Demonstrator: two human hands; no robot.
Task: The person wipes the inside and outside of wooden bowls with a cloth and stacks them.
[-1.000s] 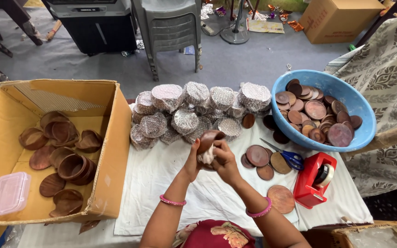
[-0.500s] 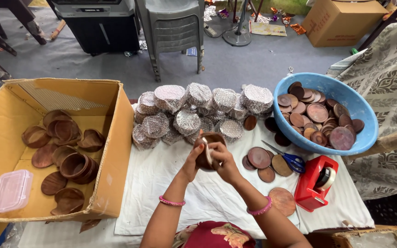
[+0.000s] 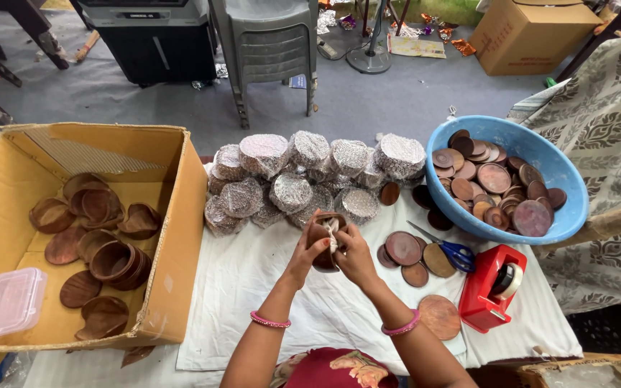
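Hands meet over the middle of the white cloth (image 3: 253,287): the left hand (image 3: 307,251) and the right hand (image 3: 353,255) together grip one small brown wooden bowl (image 3: 323,241), fingers curled around its sides, thumbs and fingertips pinching a bit of white material at its mouth. Each wrist wears one pink bangle. Behind the bowl lies a heap of foil-wrapped bundles (image 3: 310,176), about twelve that can be counted, silver and round. To the right, four flat wooden discs (image 3: 402,248) lie beside one pair of blue-handled scissors (image 3: 451,250), a fifth larger disc (image 3: 440,316) sits nearer the person, and one red tape dispenser (image 3: 494,287) stands just beside it. One round blue basin (image 3: 566,179) holds a pile of brown discs, some twenty or more, too overlapped for an exact count. On the left, one open cardboard box (image 3: 181,215), plain tan, holds roughly a dozen wooden bowls and plates (image 3: 102,237) and one clear plastic lidded container (image 3: 12,302) near its front corner. At the back stand one grey plastic chair (image 3: 271,43), one black cabinet (image 3: 152,36) and a second, closed cardboard box (image 3: 530,32) at upper right, brown and rectangular.
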